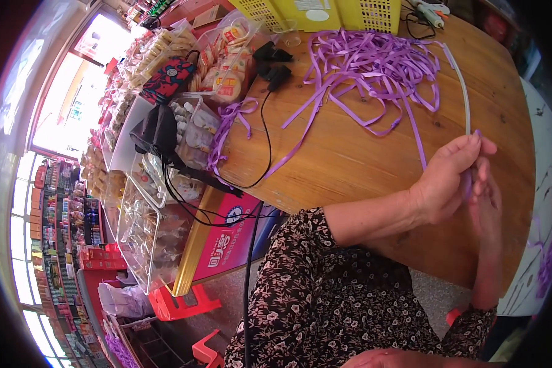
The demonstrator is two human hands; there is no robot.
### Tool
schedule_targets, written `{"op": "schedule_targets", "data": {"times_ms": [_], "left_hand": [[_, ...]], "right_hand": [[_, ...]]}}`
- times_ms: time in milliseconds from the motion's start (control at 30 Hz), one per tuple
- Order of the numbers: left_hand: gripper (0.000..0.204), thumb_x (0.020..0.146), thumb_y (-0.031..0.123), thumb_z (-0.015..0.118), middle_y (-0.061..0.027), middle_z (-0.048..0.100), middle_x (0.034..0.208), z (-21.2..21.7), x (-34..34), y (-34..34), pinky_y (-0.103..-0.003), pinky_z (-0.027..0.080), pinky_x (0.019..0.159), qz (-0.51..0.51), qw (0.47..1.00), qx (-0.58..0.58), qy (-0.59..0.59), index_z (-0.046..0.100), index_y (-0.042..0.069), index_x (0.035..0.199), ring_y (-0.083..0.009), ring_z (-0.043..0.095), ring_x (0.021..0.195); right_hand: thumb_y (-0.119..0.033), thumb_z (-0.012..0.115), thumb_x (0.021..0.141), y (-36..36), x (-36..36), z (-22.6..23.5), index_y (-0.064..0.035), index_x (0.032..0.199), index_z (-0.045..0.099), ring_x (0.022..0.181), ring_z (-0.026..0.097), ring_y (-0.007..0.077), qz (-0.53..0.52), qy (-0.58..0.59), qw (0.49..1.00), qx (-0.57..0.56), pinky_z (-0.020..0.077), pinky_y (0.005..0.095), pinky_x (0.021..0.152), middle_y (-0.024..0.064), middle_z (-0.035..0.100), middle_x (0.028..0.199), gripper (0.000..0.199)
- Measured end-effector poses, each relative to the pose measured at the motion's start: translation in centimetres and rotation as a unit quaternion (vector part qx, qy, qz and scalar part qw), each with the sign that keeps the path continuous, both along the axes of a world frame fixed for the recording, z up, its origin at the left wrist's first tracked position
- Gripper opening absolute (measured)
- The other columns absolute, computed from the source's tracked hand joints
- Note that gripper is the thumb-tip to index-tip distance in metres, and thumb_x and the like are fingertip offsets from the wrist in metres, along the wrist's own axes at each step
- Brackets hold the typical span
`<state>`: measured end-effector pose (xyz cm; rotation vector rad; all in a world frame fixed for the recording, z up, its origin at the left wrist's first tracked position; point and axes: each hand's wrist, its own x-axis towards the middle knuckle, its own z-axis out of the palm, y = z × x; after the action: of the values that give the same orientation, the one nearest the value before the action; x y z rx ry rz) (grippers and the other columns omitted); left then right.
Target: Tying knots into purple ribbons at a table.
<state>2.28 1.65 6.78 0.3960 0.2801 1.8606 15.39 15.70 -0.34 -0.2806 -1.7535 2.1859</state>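
My left hand (448,178) pinches the lower end of a thin white rod (464,86) that curves up across the wooden table (349,159). A bit of purple ribbon (468,183) shows between my two hands, at the rod's end. Close behind the left hand, my right hand (487,205) has its fingers closed on that ribbon. One long purple strand (414,132) runs from my left hand up to a loose heap of purple ribbons (374,61) at the far side of the table.
A yellow plastic basket (325,12) stands at the table's far edge, with a glue gun (429,12) beside it. A black adapter and cable (273,70) lie left of the ribbons. Clear snack boxes (193,132) crowd a counter at left. Red stools (178,303) stand on the floor.
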Motion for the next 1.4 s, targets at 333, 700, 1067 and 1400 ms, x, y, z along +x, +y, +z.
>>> {"op": "schedule_targets", "data": {"times_ms": [333,700,1067,1400], "left_hand": [[0.027,0.097,0.033,0.045,-0.0022,0.055,0.075,0.8,-6.1,-0.8,-0.031,0.047,0.060,0.215,0.973,0.079,0.041,0.051,0.011,0.111,-0.0159,0.052,0.061],[0.027,0.098,0.023,0.046,-0.0085,0.062,0.086,-4.9,-9.5,-3.2,-0.032,0.049,0.071,0.304,0.942,-0.083,0.118,0.053,0.001,0.113,-0.0188,0.057,0.074],[0.039,0.086,0.002,0.060,-0.0100,0.056,0.108,-4.4,-7.0,-6.2,-0.029,0.046,0.078,0.539,0.483,-0.228,0.651,0.048,-0.001,0.123,-0.0184,0.056,0.092],[0.030,0.097,0.024,0.050,0.0007,0.055,0.077,-3.3,-1.3,-0.3,-0.021,0.045,0.071,-0.030,0.915,-0.223,0.334,0.058,-0.003,0.108,-0.0093,0.053,0.078]], "right_hand": [[-0.014,0.064,0.084,-3.2,-1.5,4.5,-0.0005,0.119,0.055,0.070,0.055,0.0065,0.070,-0.151,0.975,0.146,0.0440,0.0203,0.063,-0.0002,0.060,0.081,0.038],[-0.012,0.058,0.091,0.6,-0.7,4.9,-0.0017,0.097,0.067,0.066,0.050,0.0043,-0.102,-0.077,0.965,0.230,0.0398,0.0183,0.059,-0.0029,0.057,0.071,0.015],[0.003,0.060,0.083,-0.7,-0.9,3.9,-0.0025,0.096,0.066,0.071,0.056,0.0155,-0.048,0.006,0.875,0.482,0.0439,0.0254,0.063,0.0043,0.060,0.080,0.016],[0.001,0.070,0.070,-1.5,-1.1,5.4,-0.0029,0.091,0.067,0.069,0.057,0.0241,-0.145,0.116,0.741,0.646,0.0465,0.0322,0.059,0.0074,0.060,0.079,0.022]]}}
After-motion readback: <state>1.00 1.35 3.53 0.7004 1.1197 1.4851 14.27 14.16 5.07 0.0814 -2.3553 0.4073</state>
